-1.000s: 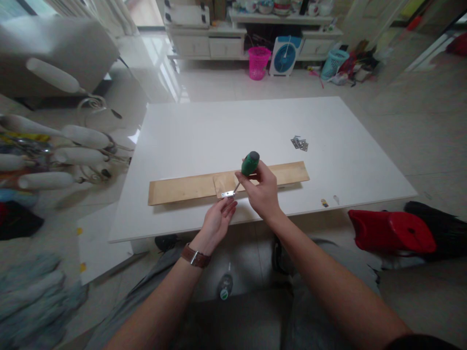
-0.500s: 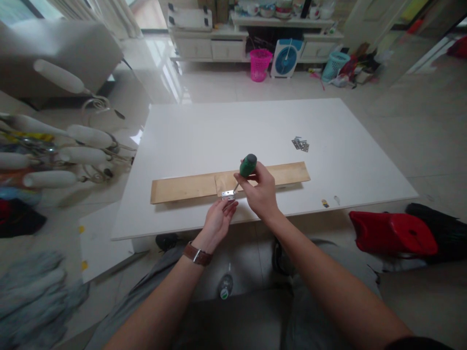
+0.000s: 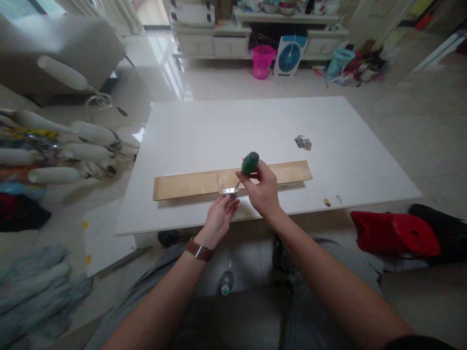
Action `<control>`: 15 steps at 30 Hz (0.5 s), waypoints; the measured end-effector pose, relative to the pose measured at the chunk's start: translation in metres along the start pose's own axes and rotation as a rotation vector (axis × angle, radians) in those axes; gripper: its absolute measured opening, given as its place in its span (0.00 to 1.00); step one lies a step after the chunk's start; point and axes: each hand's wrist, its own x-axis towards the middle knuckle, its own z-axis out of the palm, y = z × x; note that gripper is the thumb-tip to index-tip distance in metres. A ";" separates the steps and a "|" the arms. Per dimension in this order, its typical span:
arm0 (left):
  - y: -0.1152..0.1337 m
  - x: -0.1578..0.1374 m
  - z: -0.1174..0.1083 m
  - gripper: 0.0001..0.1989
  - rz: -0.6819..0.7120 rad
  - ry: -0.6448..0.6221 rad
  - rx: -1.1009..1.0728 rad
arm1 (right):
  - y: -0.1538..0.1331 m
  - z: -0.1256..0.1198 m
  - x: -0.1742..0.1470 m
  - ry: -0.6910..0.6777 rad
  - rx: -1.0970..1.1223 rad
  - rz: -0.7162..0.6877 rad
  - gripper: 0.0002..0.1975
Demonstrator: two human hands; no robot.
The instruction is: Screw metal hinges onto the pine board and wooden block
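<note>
My right hand (image 3: 263, 188) is closed around a screwdriver (image 3: 250, 163) with a green handle and dark end cap. The shaft slants down to the right end of a small silver hinge (image 3: 229, 192). That hinge lies at the near edge of a long wooden board (image 3: 186, 185), by a seam near its middle. From below, the fingers of my left hand (image 3: 220, 213) pinch the hinge against the edge. Whether the screwdriver's tip sits in a screw is too small to tell.
The board lies on a white tabletop (image 3: 204, 126). More metal hinges (image 3: 303, 142) are piled at the back right. Two small bits, one a yellow-and-dark piece (image 3: 327, 202), lie near the front edge. A red stool-like object (image 3: 396, 233) stands right; a plastic bottle (image 3: 225, 283) is on the floor.
The whole view has shifted slightly. Both hands, the screwdriver and the hinge keep nearly the same places on the board.
</note>
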 end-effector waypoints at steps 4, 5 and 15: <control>-0.002 0.001 0.000 0.05 0.001 -0.007 0.004 | -0.001 0.000 0.000 -0.010 -0.006 -0.013 0.09; -0.002 0.002 -0.001 0.04 0.003 -0.013 0.007 | -0.001 0.000 0.000 -0.016 -0.011 -0.016 0.09; -0.003 0.004 -0.001 0.05 0.014 -0.020 0.028 | 0.001 -0.001 0.000 -0.052 -0.039 -0.069 0.12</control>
